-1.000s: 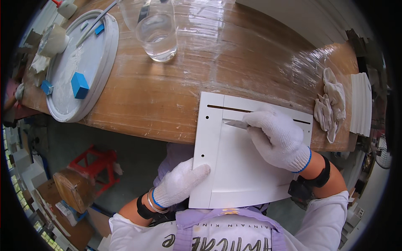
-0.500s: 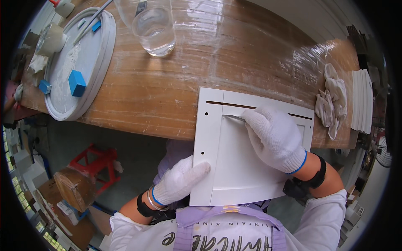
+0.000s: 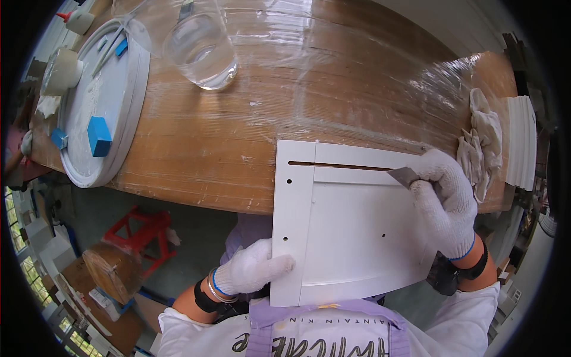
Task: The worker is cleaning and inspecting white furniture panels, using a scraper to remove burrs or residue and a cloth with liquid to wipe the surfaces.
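Your hands: two, left [image 3: 259,268] and right [image 3: 443,199], each gloved. Black wristbands [image 3: 206,296] on you: two. Counted before you: one table [image 3: 256,131], one white panel [image 3: 351,262], one metal scraper [image 3: 403,176]. On your panel: one long slot [image 3: 333,165], two round holes [image 3: 289,181] at its left side, one dark spot [image 3: 383,235]. You also have one round white tray [image 3: 122,113], at least three blue blocks [image 3: 99,137], one roll of tape [image 3: 59,72], one red-tipped bottle [image 3: 78,22], at least one clear cup [image 3: 202,53]. Red stools [image 3: 140,232]: one. Loose gloves [image 3: 485,146]: one heap, number unclear. White boards [image 3: 521,143]: one stack, too tight for you to count.
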Motion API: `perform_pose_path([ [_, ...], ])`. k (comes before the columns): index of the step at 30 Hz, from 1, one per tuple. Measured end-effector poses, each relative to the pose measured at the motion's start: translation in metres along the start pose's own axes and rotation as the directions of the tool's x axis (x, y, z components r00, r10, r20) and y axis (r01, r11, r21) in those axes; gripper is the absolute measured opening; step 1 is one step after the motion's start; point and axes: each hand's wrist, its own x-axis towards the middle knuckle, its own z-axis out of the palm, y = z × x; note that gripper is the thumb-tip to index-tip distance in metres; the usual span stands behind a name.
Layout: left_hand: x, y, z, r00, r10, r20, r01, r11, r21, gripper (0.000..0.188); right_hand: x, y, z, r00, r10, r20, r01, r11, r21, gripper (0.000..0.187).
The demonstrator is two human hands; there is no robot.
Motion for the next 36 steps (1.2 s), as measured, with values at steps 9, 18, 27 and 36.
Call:
perform_pose_path([
  [9, 0.003, 0.000, 0.001, 0.992, 0.122, -0.001, -0.122, 0.992, 0.031, 0.045, -0.008, -0.015, 0.011, 0.804, 0.445, 0.395, -0.583, 0.722, 0.373, 0.012],
  [18, 0.011, -0.015, 0.006, 0.956, 0.282, -0.081, -0.290, 0.951, -0.111, 0.054, 0.031, -0.008, 0.022, 0.929, 0.234, -0.287, -0.097, 0.902, 0.420, 0.012],
  [27, 0.016, -0.021, 0.010, 0.951, 0.276, -0.136, -0.269, 0.961, 0.069, 0.044, 0.038, -0.027, 0.089, 0.803, -0.355, 0.478, 0.584, 0.625, -0.518, 0.028],
  [36, 0.015, -0.015, 0.016, 0.943, 0.302, -0.141, -0.292, 0.952, 0.091, 0.045, 0.056, -0.021, 0.078, 0.773, -0.466, 0.432, 0.635, 0.574, -0.517, 0.026],
])
